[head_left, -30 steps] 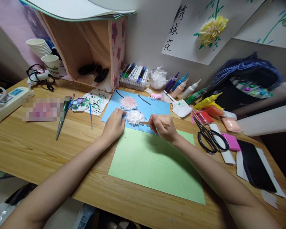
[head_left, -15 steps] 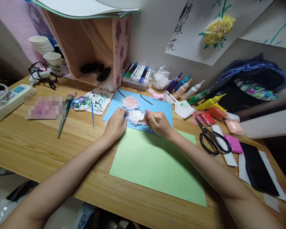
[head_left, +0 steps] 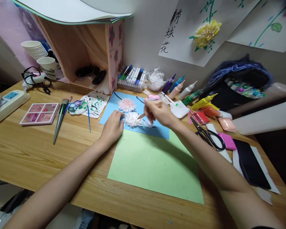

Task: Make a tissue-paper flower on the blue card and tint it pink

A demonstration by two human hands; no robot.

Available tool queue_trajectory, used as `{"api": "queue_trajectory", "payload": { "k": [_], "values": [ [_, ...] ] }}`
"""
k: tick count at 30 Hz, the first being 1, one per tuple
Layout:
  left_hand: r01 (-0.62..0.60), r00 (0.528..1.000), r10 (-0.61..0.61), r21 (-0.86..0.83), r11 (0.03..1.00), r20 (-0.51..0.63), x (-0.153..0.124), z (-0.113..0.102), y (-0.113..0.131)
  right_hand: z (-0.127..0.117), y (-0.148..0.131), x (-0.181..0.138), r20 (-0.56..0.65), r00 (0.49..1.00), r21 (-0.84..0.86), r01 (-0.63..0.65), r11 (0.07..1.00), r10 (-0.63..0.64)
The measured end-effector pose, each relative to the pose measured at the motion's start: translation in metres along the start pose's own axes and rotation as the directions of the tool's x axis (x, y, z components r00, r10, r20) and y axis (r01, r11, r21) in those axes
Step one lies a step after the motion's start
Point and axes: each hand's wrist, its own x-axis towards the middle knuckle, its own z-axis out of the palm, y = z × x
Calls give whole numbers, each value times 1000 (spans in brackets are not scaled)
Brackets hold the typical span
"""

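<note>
A blue paper sheet (head_left: 157, 128) lies on the wooden desk with a pink fluffy flower (head_left: 126, 104) and a white fluffy flower (head_left: 132, 119) on it. My left hand (head_left: 112, 127) rests curled at the sheet's left edge, its fingertips touching the white flower. My right hand (head_left: 157, 113) hovers just right of the flowers, fingers pinched round a thin wooden stick (head_left: 141, 116) whose tip points at the white flower. A green paper sheet (head_left: 154, 165) lies in front, overlapping the blue one.
Black scissors (head_left: 208, 135), pink clay pieces (head_left: 225, 141) and a black phone (head_left: 250, 165) lie to the right. Paint tubes (head_left: 181, 90), a marker box (head_left: 132, 78), a palette (head_left: 77, 106), brushes (head_left: 59, 119) and a power strip (head_left: 7, 101) crowd the back and left.
My right hand lifted and moved up and back over the blue sheet with the stick, blurred by motion. The left hand stayed by the white flower. The view shifted slightly.
</note>
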Motion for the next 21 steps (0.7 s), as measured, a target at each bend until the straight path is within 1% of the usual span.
{"api": "queue_trajectory", "payload": {
  "k": [1,2,3,5,7,10,12,14,16,17,19,21],
  "values": [
    [1,1000,-1,3,1000,2,0,0,0,-6,6,-10,-98,995,35,17,999,-14],
    [1,1000,-1,6,1000,3,0,0,0,-10,14,-20,-178,983,32,46,998,-40],
    [1,1000,-1,9,1000,3,0,0,-1,-12,23,-30,-193,978,-21,77,997,-80],
    [0,1000,-1,11,1000,6,1,0,-1,-10,43,-45,-182,968,-211,135,968,-175],
    [4,1000,-4,12,1000,10,1,0,-1,-2,63,-53,-117,954,-357,219,908,-276],
    [7,1000,-7,-7,1000,8,1,-1,-1,11,78,-57,-83,918,-471,307,827,-387],
    [21,1000,-22,-49,999,-15,-1,-4,4,16,77,-57,-87,895,-492,344,800,-438],
    [26,998,-32,-103,994,-62,-4,-8,12,17,68,-59,-128,886,-434,354,829,-445],
    [-24,996,10,-156,988,-92,-9,-12,25,18,58,-61,-174,907,-272,330,904,-383],
    [-73,995,61,-178,981,-74,-12,-14,31,19,54,-62,-181,924,-166,307,937,-335],
    [-157,987,158,-208,965,-10,-18,-14,41,23,50,-62,-184,953,36,253,967,-243],
    [-159,983,174,-224,962,50,-22,-11,47,28,52,-60,-182,968,171,205,964,-174]
  ]
}}
